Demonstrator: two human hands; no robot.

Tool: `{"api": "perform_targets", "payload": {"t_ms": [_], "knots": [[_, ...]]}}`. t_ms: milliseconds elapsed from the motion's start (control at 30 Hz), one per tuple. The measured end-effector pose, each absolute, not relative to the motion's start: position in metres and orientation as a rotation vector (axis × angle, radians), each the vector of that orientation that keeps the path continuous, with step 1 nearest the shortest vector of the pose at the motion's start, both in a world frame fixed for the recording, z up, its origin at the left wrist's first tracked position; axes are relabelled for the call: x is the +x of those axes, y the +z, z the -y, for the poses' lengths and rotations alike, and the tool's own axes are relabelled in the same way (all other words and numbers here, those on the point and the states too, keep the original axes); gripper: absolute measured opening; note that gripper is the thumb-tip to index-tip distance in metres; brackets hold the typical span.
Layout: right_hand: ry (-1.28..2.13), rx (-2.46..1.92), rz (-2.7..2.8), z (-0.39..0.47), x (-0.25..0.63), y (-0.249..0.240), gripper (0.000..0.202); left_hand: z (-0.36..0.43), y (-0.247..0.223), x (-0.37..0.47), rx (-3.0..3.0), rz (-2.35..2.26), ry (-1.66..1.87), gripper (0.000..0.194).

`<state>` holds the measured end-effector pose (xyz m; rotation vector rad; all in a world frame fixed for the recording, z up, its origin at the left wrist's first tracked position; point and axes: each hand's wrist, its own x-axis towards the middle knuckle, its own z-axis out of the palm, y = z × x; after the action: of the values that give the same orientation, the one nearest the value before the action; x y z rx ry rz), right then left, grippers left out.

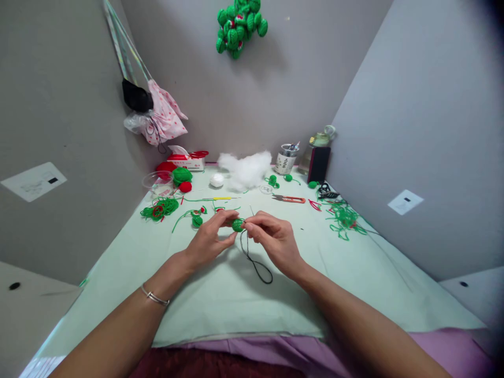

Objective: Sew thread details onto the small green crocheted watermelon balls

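My left hand (212,236) holds a small green crocheted ball (238,225) between thumb and fingers, above the middle of the table. Close against the ball's right side, my right hand (273,239) pinches a black cord (258,268), whose loop hangs down toward the cloth. A thin pale sliver, perhaps a needle, shows just beyond the right fingers; whether they hold it I cannot tell. Left of my left hand lies another green crocheted ball (197,221) with yarn tails. A yellow-handled crochet hook (222,198) and orange-handled thread snips (289,199) lie farther back.
White stuffing (246,170) is piled at the back, near a white ball (216,180). Yarn balls (182,176) and a tissue box (187,161) stand at left. Tangled green yarn (346,218) lies right, before a phone (318,164) and pen tin (285,159). Crocheted pieces (238,29) hang above.
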<state>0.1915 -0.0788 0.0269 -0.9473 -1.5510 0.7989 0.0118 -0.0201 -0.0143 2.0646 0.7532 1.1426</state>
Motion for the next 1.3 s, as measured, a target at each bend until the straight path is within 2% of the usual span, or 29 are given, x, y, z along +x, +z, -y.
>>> {"api": "perform_targets", "payload": {"t_ms": [67,233,333,667,833,967,1300], "knots": [[0.766,-0.951,1.636,0.08,0.192,0.027,0.015,0.02,-0.014,0.012,2.046,-0.759,1.172,0.042],[0.686,-0.962,1.871,0.081,0.188,0.024,0.016,0.019,-0.005,0.01,1.677,-0.772,1.249,0.029],[0.67,-0.971,1.946,0.08,0.188,0.019,0.017,0.019,0.0,0.009,1.505,-0.742,1.237,0.032],[0.612,-1.106,1.823,0.075,0.195,0.012,0.04,0.01,-0.006,0.004,1.304,-0.647,1.233,0.035],[0.701,-1.141,1.676,0.075,0.193,0.018,0.009,0.012,-0.005,0.007,1.337,-0.668,1.205,0.032],[0.565,-1.119,1.674,0.074,0.193,0.02,0.012,0.016,-0.002,0.009,1.37,-0.687,1.207,0.029],[0.663,-1.151,1.654,0.072,0.189,0.015,0.012,0.021,0.001,0.012,1.378,-0.708,1.206,0.026]]}}
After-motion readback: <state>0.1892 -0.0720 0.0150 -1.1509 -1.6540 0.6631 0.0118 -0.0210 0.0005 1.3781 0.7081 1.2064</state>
